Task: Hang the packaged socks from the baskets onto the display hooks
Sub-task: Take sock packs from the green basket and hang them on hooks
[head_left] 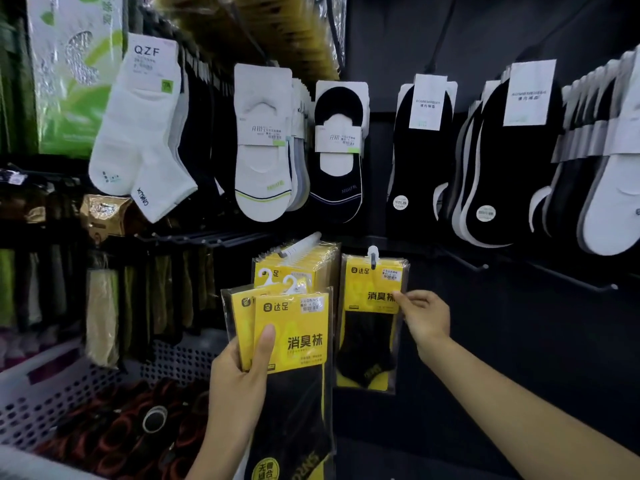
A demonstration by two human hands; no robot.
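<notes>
- We see our left hand (239, 379) in the lower middle of the frame, clamped on a small stack of yellow sock packs (291, 337). The thumb lies across the front card and the fingers curl behind, fanning the packs so the white hanger tabs at the top stay free to be taken one at a time.
- Our right hand (424, 317), at centre right, pinches the right edge of the hung yellow sock pack (374, 306). That pack hangs alone by its tab from a display hook (373, 258). We judge the pinch is there to steady or square the pack so it faces outward.
- The two hands are apart, one on each job: the left is the supply, the right does the placing.
- Just left of that pack, the full hook of yellow packs (298, 261) is crowded to its tip, which we take as the reason the neighbouring hook is being filled.
- The white perforated basket (62, 393) sits at the lower left, close under the left hand. It holds dark goods we cannot identify.
- Bare hooks (479, 265) stand out of the dark panel to the right.
- Rows of no-show socks (263, 143) fill the upper frame, grouped by kind.
</notes>
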